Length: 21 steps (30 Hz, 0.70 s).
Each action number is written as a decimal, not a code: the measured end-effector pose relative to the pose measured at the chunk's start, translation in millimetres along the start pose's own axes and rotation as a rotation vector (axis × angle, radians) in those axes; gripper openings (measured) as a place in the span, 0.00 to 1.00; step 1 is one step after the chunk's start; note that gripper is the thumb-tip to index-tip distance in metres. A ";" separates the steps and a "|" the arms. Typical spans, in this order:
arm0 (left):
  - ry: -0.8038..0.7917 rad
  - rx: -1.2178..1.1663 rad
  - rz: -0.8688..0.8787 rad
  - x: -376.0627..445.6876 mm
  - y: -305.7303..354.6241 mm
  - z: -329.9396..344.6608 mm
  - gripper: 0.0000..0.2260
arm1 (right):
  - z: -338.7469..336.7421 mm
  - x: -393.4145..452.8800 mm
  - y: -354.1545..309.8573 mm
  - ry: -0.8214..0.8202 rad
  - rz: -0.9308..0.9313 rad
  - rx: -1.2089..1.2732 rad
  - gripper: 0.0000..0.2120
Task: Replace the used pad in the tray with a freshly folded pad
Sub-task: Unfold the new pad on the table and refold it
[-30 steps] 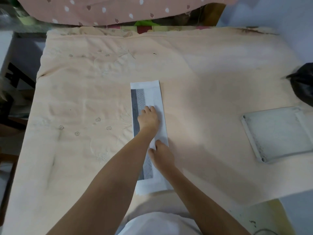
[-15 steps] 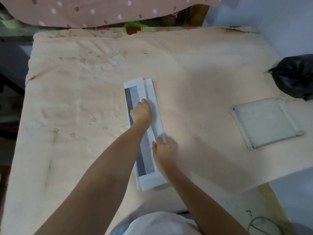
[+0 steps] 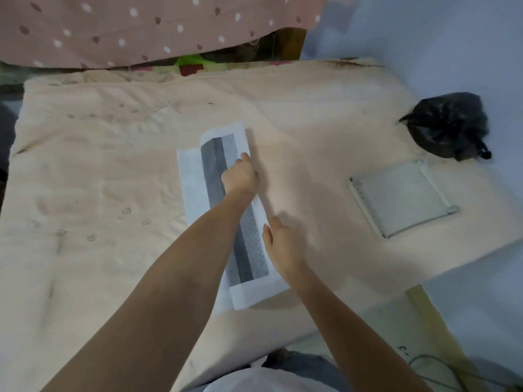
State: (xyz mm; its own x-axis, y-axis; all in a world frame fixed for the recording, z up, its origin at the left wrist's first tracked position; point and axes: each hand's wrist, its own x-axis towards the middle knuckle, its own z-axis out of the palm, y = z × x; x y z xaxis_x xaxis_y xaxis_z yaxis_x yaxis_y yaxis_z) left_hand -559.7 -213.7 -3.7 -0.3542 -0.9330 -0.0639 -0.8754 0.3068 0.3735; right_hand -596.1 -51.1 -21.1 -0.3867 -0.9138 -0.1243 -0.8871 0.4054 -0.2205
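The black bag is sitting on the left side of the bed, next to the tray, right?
Not quite. The head view shows the black bag on the right side of the bed, just beyond the tray. It does sit next to the tray.

Left forearm hides middle of pad (image 3: 195, 176); right hand (image 3: 283, 244) fingers motion-blurred, grip unclear.

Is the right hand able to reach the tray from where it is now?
Probably yes. The right hand rests at the pad's right edge, and only bare cloth lies between it and the tray. Nothing blocks the way.
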 end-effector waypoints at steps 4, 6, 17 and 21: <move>-0.008 -0.112 -0.043 3.2 31.3 12.0 0.08 | -4.9 4.1 37.4 0.023 -0.004 -0.011 0.16; -0.018 -0.114 -0.061 5.4 48.7 18.9 0.08 | -6.7 7.7 56.7 0.029 0.002 0.000 0.16; -0.093 -0.187 -0.138 27.6 130.6 78.8 0.09 | -1.3 34.0 157.4 0.041 0.099 0.078 0.13; -0.151 -0.360 -0.217 39.5 141.6 101.6 0.08 | 0.8 43.7 186.9 0.020 0.087 0.023 0.14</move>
State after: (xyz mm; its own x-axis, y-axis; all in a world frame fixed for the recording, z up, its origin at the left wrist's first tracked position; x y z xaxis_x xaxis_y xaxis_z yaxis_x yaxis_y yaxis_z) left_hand -731.1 -188.0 -47.4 -0.2429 -0.9222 -0.3009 -0.7739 -0.0029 0.6333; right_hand -778.6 -15.2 -68.5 -0.4673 -0.8752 -0.1250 -0.8439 0.4837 -0.2320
